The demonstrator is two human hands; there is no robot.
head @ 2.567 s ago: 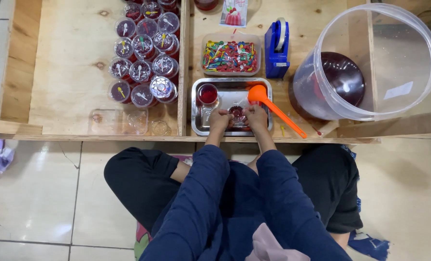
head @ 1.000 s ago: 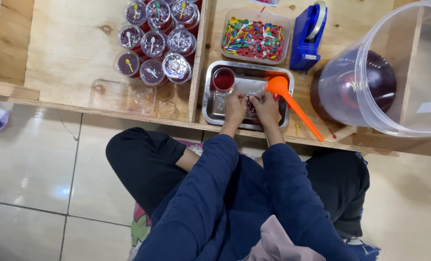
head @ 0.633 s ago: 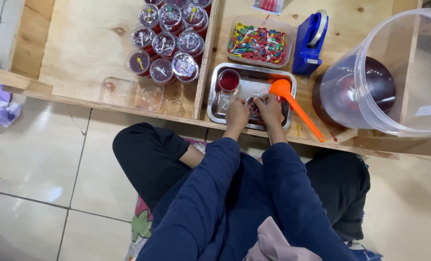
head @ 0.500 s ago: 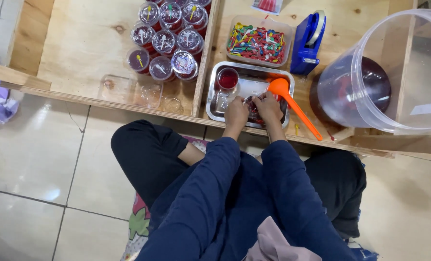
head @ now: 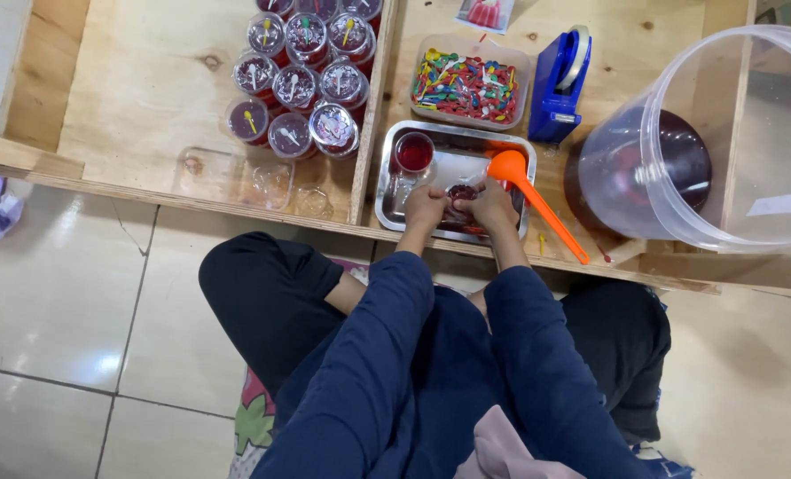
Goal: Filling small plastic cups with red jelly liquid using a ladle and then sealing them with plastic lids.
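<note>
While both hands close around it, a small cup (head: 460,197) of dark red filling sits low in a metal tray (head: 394,197), near the tray's front edge. The left hand (head: 426,207) grips the cup from one side, fingers curled over its rim; the right hand (head: 490,204) presses in from the other, knuckles up, the two hands almost touching above the cup. Whether a lid lies under the fingers cannot be told. Both forearms, in dark blue sleeves, run up from the seated person's lap and converge at the tray, wrists bent slightly down.

An open cup (head: 413,152) of red liquid stands in the tray's far left corner. An orange ladle (head: 528,195) rests with its bowl on the tray beside the right hand, its handle slanting out over the wooden board toward the person. Beyond the tray sits a clear box (head: 466,86) of mixed coloured small spoons, with a blue tape dispenser (head: 559,84) just to its right. A large clear bucket (head: 697,142) holding dark red liquid leans at the far right. Left of a wooden divider, sealed cups (head: 298,80) cluster in rows, each with a small spoon on its lid
</note>
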